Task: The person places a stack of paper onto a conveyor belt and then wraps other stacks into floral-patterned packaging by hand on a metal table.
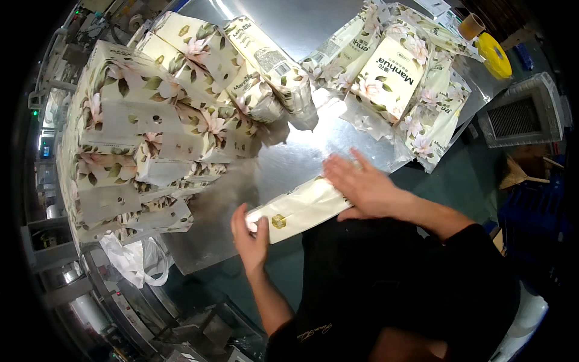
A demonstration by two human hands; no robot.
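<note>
A long cream tissue pack with a small gold emblem lies at a slant along the near edge of the metal table, close to my body. My left hand cups its left end, thumb on the near side and fingers round the end. Across the right end rests my right hand, fingers stretched out flat and thumb toward me; it covers that end of the pack.
Floral packs are stacked high on the left of the metal table. Loose floral wrappers lie at the far right, near a yellow tape roll. A white plastic bag hangs at the left edge; a blue crate stands right.
</note>
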